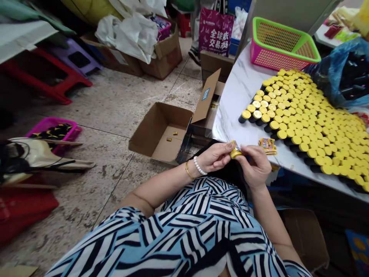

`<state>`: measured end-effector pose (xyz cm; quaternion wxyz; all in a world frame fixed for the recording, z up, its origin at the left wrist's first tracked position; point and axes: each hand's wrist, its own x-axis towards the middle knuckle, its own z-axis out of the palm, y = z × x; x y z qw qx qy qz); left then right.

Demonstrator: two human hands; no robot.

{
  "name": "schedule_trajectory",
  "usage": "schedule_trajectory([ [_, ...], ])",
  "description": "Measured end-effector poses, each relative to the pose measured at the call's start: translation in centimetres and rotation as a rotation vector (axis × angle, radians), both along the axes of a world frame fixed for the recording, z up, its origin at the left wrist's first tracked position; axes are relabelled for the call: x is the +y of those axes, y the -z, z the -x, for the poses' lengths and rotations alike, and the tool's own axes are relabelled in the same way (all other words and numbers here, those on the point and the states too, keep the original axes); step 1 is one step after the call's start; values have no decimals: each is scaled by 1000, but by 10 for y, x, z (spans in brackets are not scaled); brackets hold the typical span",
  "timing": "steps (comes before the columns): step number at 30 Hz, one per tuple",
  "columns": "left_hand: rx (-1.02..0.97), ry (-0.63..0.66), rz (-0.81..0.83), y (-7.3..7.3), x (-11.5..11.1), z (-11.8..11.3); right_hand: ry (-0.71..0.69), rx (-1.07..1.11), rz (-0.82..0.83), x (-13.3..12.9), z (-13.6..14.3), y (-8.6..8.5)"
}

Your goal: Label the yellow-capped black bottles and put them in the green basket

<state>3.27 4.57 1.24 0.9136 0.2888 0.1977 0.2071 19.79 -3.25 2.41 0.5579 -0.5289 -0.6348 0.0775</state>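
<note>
Pair of bare hands, each with fingertips drawn together on one item: left hand [216, 157], with a white beaded bracelet [200, 166] and a gold-coloured bangle [189, 170] at the wrist; right hand [257, 166], wrist unadorned. Held between them, one small yellow cylinder [235, 151] with a printed wrap, tilted, at the near edge of the desk [230, 104], above the lap. Desk, white with grey marbling, carrying: a short stack of yellow-edged printed pieces [268, 144], just beyond the right hand; a dense array of black tubes with yellow caps [317, 127], many, the nearest rows tilted; a mesh basket [284, 55], pink with green rim, at the far edge; a blue plastic bag [328, 82] of dark items, beside the array. On the floor, left of the desk: one open cardboard box [148, 134] containing two small yellow pieces [169, 139], lying apart; a second cardboard box [206, 96], flap raised, close to the desk. Farther off: a magenta bag [215, 32] with white lettering; one red stool [62, 71]; one purple stool [88, 67]; a bright pink basket [75, 130] of black and yellow items.
</note>
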Motion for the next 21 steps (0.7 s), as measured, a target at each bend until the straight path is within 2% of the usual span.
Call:
schedule_trajectory([
  [4, -80, 20, 37, 3, -1, 1, -8, 11, 54, -1, 8, -1],
  [7, -58, 9, -44, 10, -1, 18, 8, -12, 38, -8, 4, 0],
  [10, 13, -159, -87, 28, 5, 53, 147, -89, 2, -17, -18, 2],
  [13, 135, -397, 17, 49, 11, 91, 359, -214, -12, -22, -47, 2],
  [16, 242, -481, 65, 58, 7, 109, 515, -284, -17, -18, -53, 1],
  [18, 272, -486, 46, 55, -1, 104, 441, -280, -12, -13, -35, 0],
  [21, 229, -474, -20, 40, -15, 82, 59, -313, 66, -9, 12, 2],
])
